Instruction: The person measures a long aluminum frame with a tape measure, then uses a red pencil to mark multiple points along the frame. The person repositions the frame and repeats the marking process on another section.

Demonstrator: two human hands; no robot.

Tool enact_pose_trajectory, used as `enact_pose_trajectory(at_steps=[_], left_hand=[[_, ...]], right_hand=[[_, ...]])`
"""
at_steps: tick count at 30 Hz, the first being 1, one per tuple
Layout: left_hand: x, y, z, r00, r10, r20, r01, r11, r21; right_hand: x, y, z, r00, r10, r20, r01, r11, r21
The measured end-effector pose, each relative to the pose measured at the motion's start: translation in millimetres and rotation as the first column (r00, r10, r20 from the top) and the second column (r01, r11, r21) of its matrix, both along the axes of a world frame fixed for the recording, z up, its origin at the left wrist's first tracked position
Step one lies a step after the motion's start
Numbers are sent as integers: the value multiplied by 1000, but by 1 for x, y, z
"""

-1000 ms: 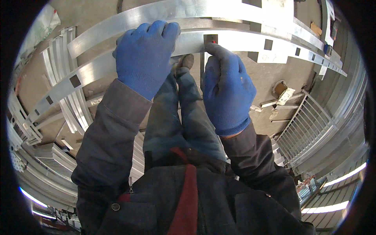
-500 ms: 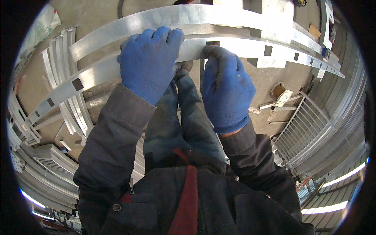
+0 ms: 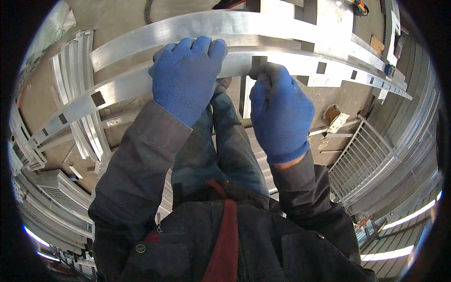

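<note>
A long silvery metal bar (image 3: 291, 62) with a row of square holes lies across in front of me, curved by the lens. My left hand (image 3: 188, 77), in a blue glove, is closed over this bar left of the middle, its fingers wrapped past the far edge. My right hand (image 3: 283, 110), gloved the same, is curled with thumb and forefinger pressed together at the near edge of one square hole (image 3: 259, 60). Whatever those fingers may hold is hidden. Beyond the holed bar runs a second, plain metal bar (image 3: 202, 26).
At left lies a bundle of metal profiles (image 3: 75, 70). A barred metal frame (image 3: 361, 160) stands at right, near a roll-like brown and white object (image 3: 334, 117). Long profiles are stacked along the right side (image 3: 418, 127). A cable-ended tool (image 3: 361, 7) shows at the top.
My right hand has shifted slightly right and toward me, exposing more of the square hole. My left hand stays closed on the holed bar; the whole view has shifted a little.
</note>
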State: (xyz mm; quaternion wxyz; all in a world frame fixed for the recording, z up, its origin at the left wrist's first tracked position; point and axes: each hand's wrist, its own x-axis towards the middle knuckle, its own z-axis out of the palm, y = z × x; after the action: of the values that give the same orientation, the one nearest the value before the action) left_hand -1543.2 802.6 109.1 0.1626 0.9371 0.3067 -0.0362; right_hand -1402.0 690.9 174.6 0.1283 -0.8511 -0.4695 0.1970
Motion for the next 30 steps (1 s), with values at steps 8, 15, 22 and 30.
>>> enact_pose_trajectory(at_steps=[8,15,22,30], left_hand=[[-1,1,-2,995,-15,101,8,998,63],[-2,1,-1,999,-25,45,22,998,64],[1,1,0,999,-7,49,5,999,44],[-22,4,3,995,19,103,-24,999,39]], right_hand=[[3,6,2,998,55,41,-54,998,-14],[6,7,0,998,51,26,-52,998,40],[17,7,11,997,21,-74,-21,1000,-1],[13,-26,54,805,-248,-539,340,937,77]])
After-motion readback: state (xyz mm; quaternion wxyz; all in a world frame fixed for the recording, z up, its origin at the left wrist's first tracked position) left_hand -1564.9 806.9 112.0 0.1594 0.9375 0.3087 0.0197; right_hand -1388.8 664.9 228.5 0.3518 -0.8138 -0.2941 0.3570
